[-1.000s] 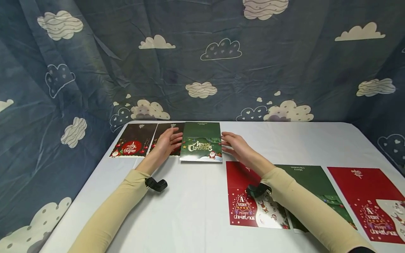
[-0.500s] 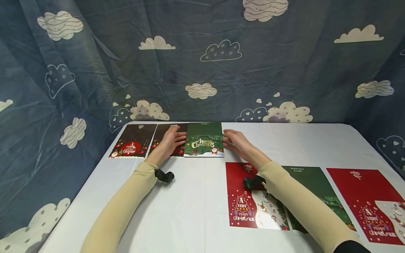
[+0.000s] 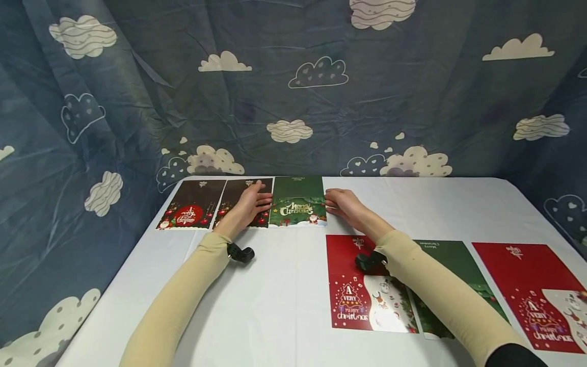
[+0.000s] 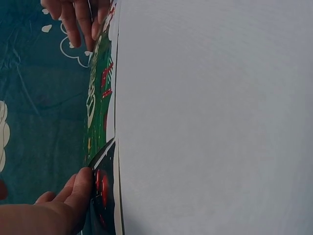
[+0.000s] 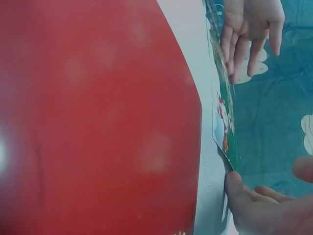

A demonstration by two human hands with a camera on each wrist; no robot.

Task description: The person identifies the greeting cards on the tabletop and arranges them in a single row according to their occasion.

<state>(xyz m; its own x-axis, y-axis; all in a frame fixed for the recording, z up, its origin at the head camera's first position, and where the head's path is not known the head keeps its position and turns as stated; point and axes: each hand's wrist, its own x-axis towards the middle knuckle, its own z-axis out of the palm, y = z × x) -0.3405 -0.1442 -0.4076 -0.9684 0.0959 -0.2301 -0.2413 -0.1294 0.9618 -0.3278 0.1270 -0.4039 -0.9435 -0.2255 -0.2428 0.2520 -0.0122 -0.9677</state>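
Note:
A green Merry Christmas card [image 3: 298, 208] lies at the back of the white table, close to the right edge of a dark Christmas card [image 3: 235, 192]. My left hand [image 3: 245, 210] reaches across that dark card, its extended fingers touching the green card's left edge. On the opposite side my right hand [image 3: 350, 209] has its fingertips against the green card's right edge. Both wrist views show the green card's side edges slightly raised at the fingertips. Another dark card [image 3: 190, 204] lies flat at the far left of the row.
Under my right forearm lie a red Christmas card [image 3: 344, 285] and a second green card [image 3: 447, 260], partly hidden. Another red card [image 3: 518, 275] is at the right. A dark blue curtain [image 3: 257, 97] with clouds hangs behind the white table [image 3: 257, 306].
The green card has moved a little right and back and come down flat in line with the dark cards. Both hands moved with it, staying at its sides.

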